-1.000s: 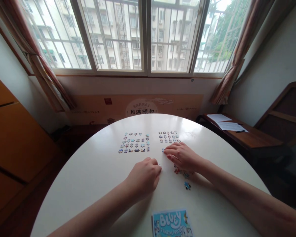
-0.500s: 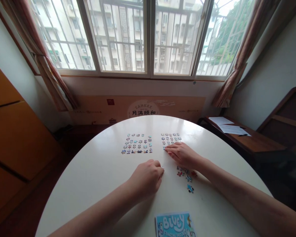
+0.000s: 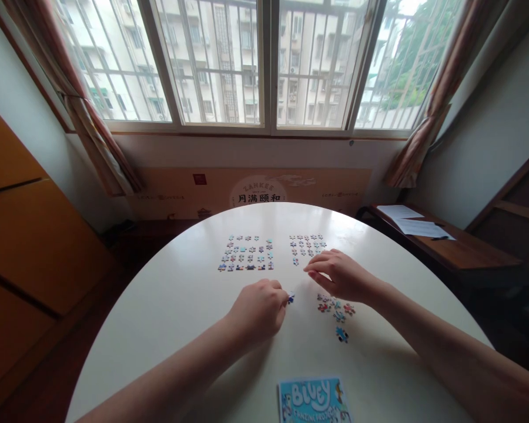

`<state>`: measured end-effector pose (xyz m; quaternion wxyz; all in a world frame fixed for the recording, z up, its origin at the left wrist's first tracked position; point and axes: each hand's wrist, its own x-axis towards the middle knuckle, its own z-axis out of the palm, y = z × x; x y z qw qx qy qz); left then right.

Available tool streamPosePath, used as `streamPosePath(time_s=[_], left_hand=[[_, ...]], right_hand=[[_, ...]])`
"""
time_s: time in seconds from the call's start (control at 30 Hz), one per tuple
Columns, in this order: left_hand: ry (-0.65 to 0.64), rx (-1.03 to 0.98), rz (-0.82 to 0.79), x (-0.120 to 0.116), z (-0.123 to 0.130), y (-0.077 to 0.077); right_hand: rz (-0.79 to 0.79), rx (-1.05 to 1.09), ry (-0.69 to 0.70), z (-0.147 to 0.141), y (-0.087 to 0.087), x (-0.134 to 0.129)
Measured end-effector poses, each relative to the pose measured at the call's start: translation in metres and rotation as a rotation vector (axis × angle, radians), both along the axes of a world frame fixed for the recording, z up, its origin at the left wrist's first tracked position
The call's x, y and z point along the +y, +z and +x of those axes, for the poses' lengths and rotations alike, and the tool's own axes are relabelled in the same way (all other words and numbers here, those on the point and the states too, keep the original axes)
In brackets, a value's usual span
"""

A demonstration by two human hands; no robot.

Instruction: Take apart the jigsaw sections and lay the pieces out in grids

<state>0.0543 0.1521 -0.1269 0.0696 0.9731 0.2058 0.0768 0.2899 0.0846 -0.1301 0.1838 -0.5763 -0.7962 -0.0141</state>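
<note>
My left hand (image 3: pixel 261 306) is closed on a small puzzle piece (image 3: pixel 291 298) whose blue and white edge shows past the fingertips. My right hand (image 3: pixel 341 275) hovers beside the right group of pieces (image 3: pixel 307 238), fingers apart and nothing seen between them. Below that group a single piece (image 3: pixel 295 262) lies by itself. To the left, more pieces (image 3: pixel 251 267) lie in spaced rows. A loose pile (image 3: pixel 337 305) sits under the right wrist, with a blue piece (image 3: pixel 342 335) nearer me.
A blue "Bluey" box or booklet (image 3: pixel 312 402) lies at the near edge of the round white table (image 3: pixel 158 317). At the right stands a brown side table (image 3: pixel 462 252) with papers (image 3: pixel 417 227) and pens. A window and curtains are beyond.
My right hand has moved right and off the piece below the right group, uncovering it. More of the piece at my left fingertips shows. The view has shifted slightly.
</note>
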Motion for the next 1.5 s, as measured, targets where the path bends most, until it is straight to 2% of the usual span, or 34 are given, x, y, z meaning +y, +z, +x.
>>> streamPosePath(time_s=[0.13,0.4,0.73,0.97,1.2,1.5], left_hand=[[-0.005,-0.019,-0.043,-0.004,0.003,-0.005],[0.060,-0.156,-0.207,-0.005,0.005,-0.013],[0.066,-0.130,-0.179,-0.001,0.004,-0.010],[0.054,-0.129,-0.151,0.001,0.003,-0.012],[0.047,-0.101,-0.128,0.000,0.002,-0.011],[0.037,-0.089,-0.110,0.000,0.003,-0.010]], right_hand=[[-0.073,0.014,0.163,-0.009,0.006,-0.013],[-0.083,-0.002,0.253,-0.021,0.004,-0.015],[0.025,-0.027,0.117,0.010,-0.006,-0.002],[0.000,-0.022,0.156,0.002,-0.008,-0.003],[0.073,-0.042,0.017,0.015,-0.020,0.009],[0.115,-0.054,-0.047,0.015,-0.028,0.017]])
